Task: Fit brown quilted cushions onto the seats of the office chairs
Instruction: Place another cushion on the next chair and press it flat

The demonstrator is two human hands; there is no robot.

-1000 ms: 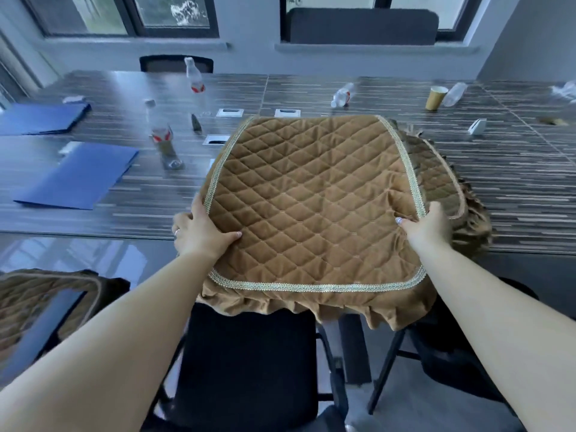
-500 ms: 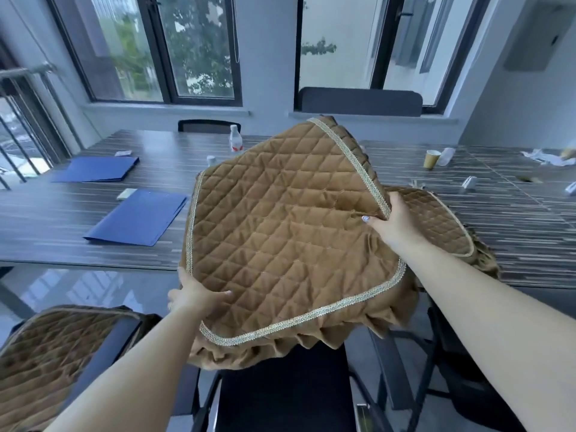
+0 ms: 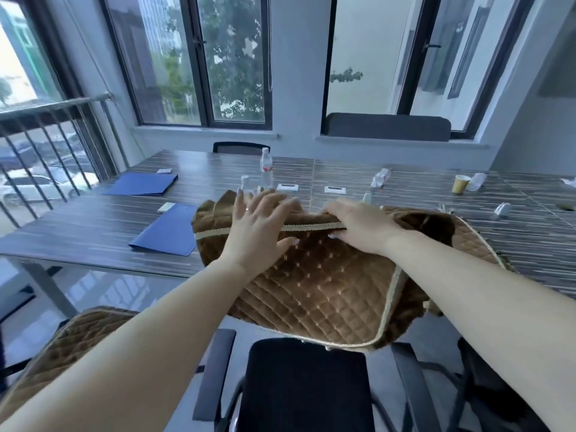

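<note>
Cushion-fitting is at the carry-over step: both hands hold one brown quilted cushion [image 3: 318, 294] in the air above the bare black seat of the office chair [image 3: 307, 385] directly below, with its far edge up over the near rim of the table [image 3: 93, 232]. The left hand [image 3: 258, 229] lies on the upper part of the cover with fingers spread wide and thumb tucked against the quilting, so it reads as pressing or steadying rather than pinching. The right hand [image 3: 358, 227] closes over the pale braided trim, fingers curled across the folded edge, apparently gripping it. The cover is tilted and partly doubled over, its ruffled skirt bunched at the far side. The next move, as I judge it, calls for lowering the cover squarely onto the seat between the armrests and drawing the skirt down round the edges. At lower left another chair [image 3: 71, 341] already wears a matching cover. The table is long, with a dark striped top, and carries blue folders [image 3: 168, 232], a water bottle [image 3: 266, 168], a paper cup [image 3: 460, 184] and small white items. Beyond it stand tall dark-framed windows [image 3: 202, 60] and grey walls.
</note>
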